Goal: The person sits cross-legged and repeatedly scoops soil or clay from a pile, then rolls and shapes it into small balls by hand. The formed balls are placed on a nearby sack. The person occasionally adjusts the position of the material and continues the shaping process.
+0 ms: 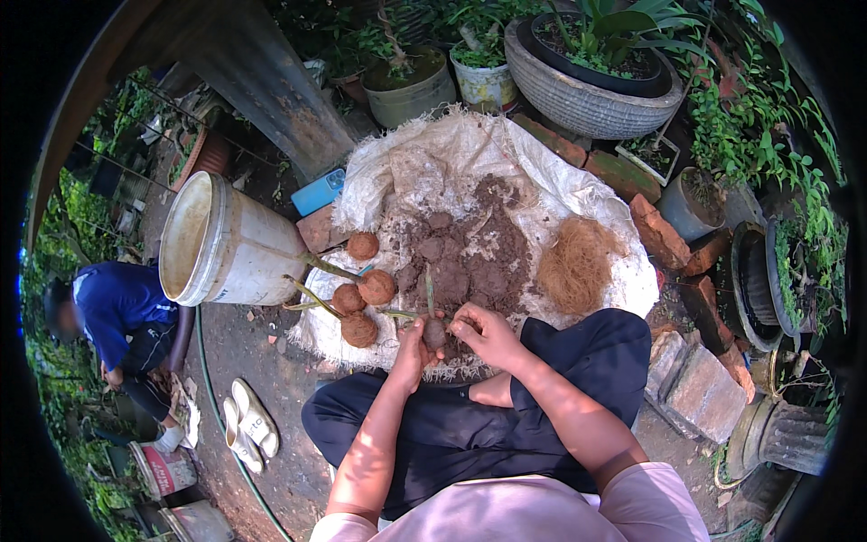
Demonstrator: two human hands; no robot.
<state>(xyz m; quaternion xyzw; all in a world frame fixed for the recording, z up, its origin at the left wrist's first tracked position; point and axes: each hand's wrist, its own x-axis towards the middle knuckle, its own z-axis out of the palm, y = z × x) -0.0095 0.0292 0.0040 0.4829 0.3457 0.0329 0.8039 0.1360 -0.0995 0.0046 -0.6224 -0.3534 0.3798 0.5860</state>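
My left hand (414, 354) grips a small round ball of mud (434, 335) with an upright green stem (429, 294) rising out of it. Close against the ball's right side is my right hand (488, 336), its fingers curled together; whatever is between them is too small to make out. Beyond both hands, a heap of dark wet soil (452, 257) lies on a white woven sack (388, 167). To its right sits a tangle of brown coir fibre (578, 266). Several fibre-wrapped balls (377, 287) rest at the left, some with green stems.
A dirty white bucket (262, 248) and blue phone (318, 191) are at the left. Sandals (253, 425) lie beside a green hose (215, 402). Another person (126, 303) crouches far left. Bricks (659, 233) and a large planter (596, 95) border the sack.
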